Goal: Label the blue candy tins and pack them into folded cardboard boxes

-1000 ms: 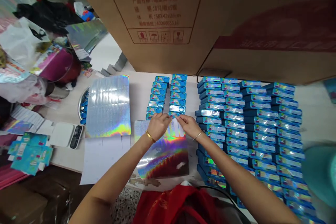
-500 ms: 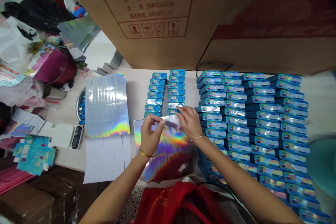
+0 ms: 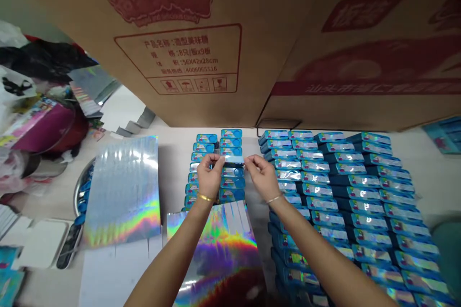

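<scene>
A narrow shiny sticker strip (image 3: 234,159) is stretched level between my two hands. My left hand (image 3: 209,177) pinches its left end between thumb and fingers, and my right hand (image 3: 263,177) pinches the right end. Directly beneath the strip runs a column of small blue boxes (image 3: 232,183); whether the strip touches one I cannot tell. A second column of blue boxes (image 3: 192,189) stands to its left, partly behind my left hand. Nearer to me lies a rainbow-shiny sticker sheet (image 3: 219,249), with pale bare backing along its upper right corner.
Large cardboard boxes (image 3: 201,110) wall off the back. Rows of blue boxes with shiny strips (image 3: 317,177) fill the right side. At left are another shiny sheet (image 3: 124,187), white sheets (image 3: 111,273), a white scale (image 3: 43,244) and a metal bowl (image 3: 78,187).
Both hands have moved away from the sticker sheet to over the blue boxes, carrying the strip. My right hand now grips its other end. The view has tilted up.
</scene>
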